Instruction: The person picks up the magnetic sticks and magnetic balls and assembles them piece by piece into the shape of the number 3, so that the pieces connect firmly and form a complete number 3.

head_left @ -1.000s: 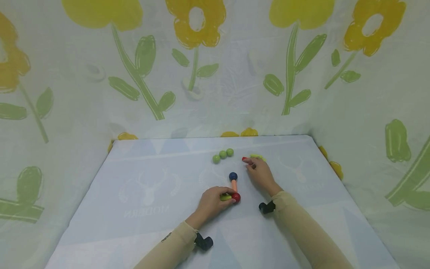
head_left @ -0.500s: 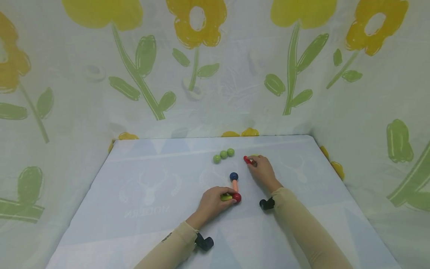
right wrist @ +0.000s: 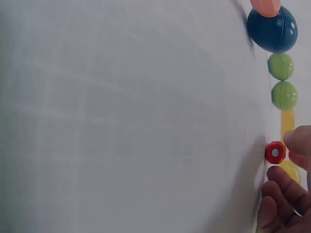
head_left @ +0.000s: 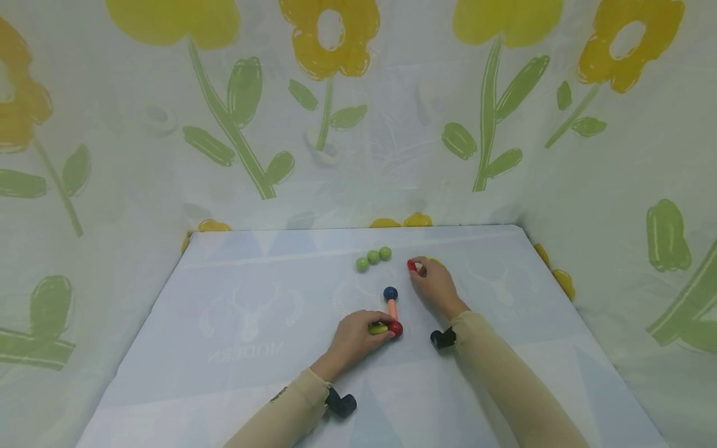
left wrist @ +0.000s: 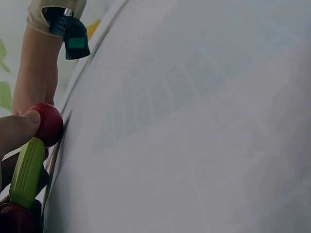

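My left hand (head_left: pixel 354 339) grips a yellow-green ribbed rod (left wrist: pixel 27 170) with a red ball (left wrist: pixel 51 125) at one end, thumb on that ball. In the left wrist view, a second red ball (left wrist: pixel 17 218) sits at the rod's lower end. From the red ball in the head view, a salmon rod (head_left: pixel 392 309) leads back to a blue ball (head_left: pixel 390 294). Farther back on the right, my right hand (head_left: pixel 438 287) pinches a short red rod (head_left: pixel 412 266) between thumb and finger. Its end shows a round silvery centre in the right wrist view.
Three light green balls (head_left: pixel 373 257) lie in a slanted row left of the right hand. Yellow-green pieces (head_left: pixel 435 261) are partly hidden behind that hand. A printed cloth covers the table (head_left: pixel 235 298), and flowered curtains (head_left: pixel 392 124) enclose it.
The red rod has turned a little in my right fingers, and that hand has shifted slightly, covering more of the yellow-green pieces. My left hand stays in place.
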The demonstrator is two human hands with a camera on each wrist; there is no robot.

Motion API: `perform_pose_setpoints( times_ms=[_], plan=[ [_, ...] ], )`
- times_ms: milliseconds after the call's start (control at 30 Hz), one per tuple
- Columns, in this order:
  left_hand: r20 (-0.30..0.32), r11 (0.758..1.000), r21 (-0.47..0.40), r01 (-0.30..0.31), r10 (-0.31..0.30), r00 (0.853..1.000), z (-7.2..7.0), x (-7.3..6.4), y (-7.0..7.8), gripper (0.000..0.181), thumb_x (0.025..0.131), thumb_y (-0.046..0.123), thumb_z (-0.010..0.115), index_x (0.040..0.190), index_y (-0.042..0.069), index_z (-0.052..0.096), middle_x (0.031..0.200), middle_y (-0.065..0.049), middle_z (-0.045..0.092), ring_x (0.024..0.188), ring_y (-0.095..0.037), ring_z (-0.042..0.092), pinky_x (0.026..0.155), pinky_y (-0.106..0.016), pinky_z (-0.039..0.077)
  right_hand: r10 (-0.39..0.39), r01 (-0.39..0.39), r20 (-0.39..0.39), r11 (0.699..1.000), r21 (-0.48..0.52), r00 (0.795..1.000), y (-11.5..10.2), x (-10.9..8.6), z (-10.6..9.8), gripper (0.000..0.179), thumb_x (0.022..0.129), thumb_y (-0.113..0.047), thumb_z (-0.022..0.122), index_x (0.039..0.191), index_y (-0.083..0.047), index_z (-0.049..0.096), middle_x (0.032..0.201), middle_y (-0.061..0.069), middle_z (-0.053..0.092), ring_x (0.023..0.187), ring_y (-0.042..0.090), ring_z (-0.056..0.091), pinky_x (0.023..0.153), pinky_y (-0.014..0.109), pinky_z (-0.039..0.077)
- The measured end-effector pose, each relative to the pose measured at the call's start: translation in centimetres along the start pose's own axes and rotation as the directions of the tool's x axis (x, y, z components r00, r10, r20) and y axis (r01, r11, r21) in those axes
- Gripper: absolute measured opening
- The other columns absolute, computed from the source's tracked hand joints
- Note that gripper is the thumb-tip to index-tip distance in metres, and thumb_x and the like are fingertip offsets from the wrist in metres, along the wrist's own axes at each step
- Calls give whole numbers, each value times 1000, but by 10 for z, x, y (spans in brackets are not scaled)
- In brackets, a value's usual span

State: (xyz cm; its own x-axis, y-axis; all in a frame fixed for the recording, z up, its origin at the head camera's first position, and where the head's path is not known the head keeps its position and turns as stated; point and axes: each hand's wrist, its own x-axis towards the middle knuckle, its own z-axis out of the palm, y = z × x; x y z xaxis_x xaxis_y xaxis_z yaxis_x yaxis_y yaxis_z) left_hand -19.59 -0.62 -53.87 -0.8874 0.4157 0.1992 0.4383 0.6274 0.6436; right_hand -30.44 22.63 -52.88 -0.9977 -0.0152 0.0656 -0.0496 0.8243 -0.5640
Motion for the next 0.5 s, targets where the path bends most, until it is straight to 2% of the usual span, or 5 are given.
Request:
perform_pose_setpoints(
  times_ms=[167,300,500],
  plan=[
    [5,1000,-4,5,-5,1000,0,0,0,26,88,35,81,114,28,78,106,12,73,92,-7,60,83,-30,49,29,-29,48,999,-16,998,-3,1,-2,46,101,-22,62,146,-13,56,99,10,62,92,26,55,83,41,47],
    [6,1000,-7,7,-7,1000,1,0,0,26,88,35,81,114,28,78,104,12,73,89,-7,58,80,-29,48,66,-66,115,998,-5,991,-7,1,-6,49,99,-18,63,148,-16,55,110,12,64,98,27,56,87,42,50],
    [7,1000,-7,7,-7,1000,1,0,0,26,88,36,81,114,28,78,104,13,73,90,-7,58,81,-28,48,139,-133,253,990,-41,957,-13,-2,-13,48,97,-19,67,144,-19,58,109,11,64,87,24,59,72,34,52]
  ],
)
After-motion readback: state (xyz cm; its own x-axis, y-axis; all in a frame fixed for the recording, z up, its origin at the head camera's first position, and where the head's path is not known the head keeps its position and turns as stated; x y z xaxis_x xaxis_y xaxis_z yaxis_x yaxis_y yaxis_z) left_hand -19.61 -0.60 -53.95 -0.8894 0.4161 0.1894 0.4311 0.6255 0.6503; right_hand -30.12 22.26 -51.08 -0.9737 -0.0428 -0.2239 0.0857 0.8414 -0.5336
